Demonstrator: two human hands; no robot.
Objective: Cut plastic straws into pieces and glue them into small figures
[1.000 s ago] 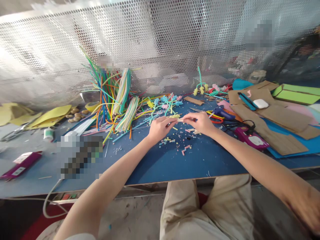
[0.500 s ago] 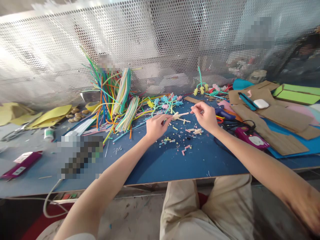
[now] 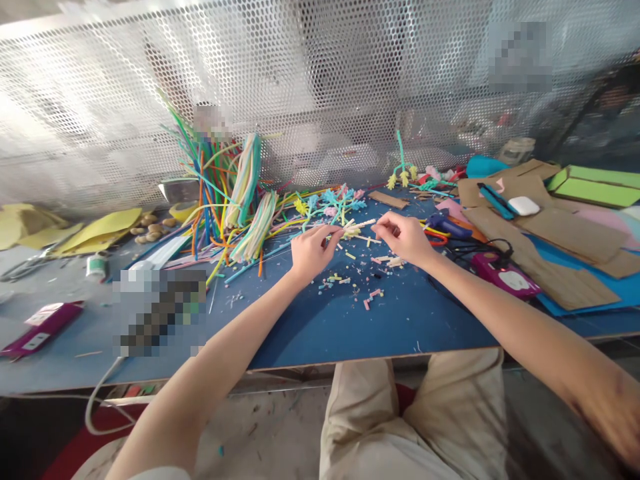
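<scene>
Between my fingertips is a cream pipe cleaner piece (image 3: 361,225) with short bent strands bunched at its left end. My left hand (image 3: 314,253) pinches that bunched end between thumb and forefinger. My right hand (image 3: 406,240) has thumb and forefinger closed at the right end of the long strand. Short cut pieces in pink and cream (image 3: 389,261) lie on the blue tabletop (image 3: 325,327) below. Behind my hands are twisted pipe cleaner flowers (image 3: 333,200) in blue, yellow and pink.
Bundles of pipe cleaners (image 3: 243,190) stand at the back left, against a perforated metal screen (image 3: 350,87). A blue-handled tool (image 3: 450,227), a purple power strip (image 3: 513,275) and cardboard sheets (image 3: 560,233) are on the right. Another purple strip (image 3: 43,327) lies far left.
My right hand has moved slightly left and down, its fingertips closing in on the strand's end. The cream piece has turned a little; my left hand has barely moved.
</scene>
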